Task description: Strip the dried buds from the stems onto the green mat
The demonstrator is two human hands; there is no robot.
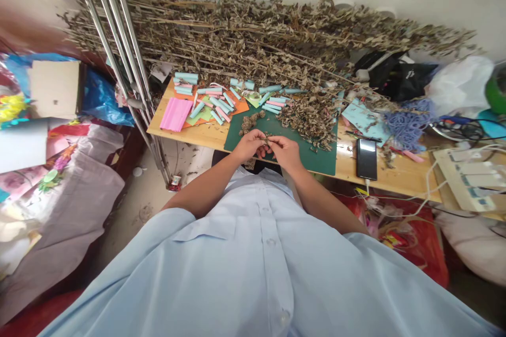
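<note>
My left hand (pixel 253 145) and my right hand (pixel 283 150) meet over the near edge of a green mat (pixel 233 139). Fingers of both are pinched together on a small piece of dried leaf (pixel 267 139), mostly covered by the fingertips. Just beyond my left hand lies a small clump of crumpled dried leaves (pixel 250 122). A larger heap of dried leaves (pixel 312 120) spreads over the mat's right half. Blue and pink paper rolls (pixel 218 104) lie behind and to the left, some on orange and green paper. A pink paper stack (pixel 176 114) is at the table's left end.
Long dried leafy stalks (pixel 237 37) stretch along the wall behind the table. Metal poles (pixel 126 52) stand at the left. To the right are a phone (pixel 367 159) with a cable, blue-purple yarn (pixel 409 122), a plastic bag (pixel 460 87) and a power strip (pixel 470 176).
</note>
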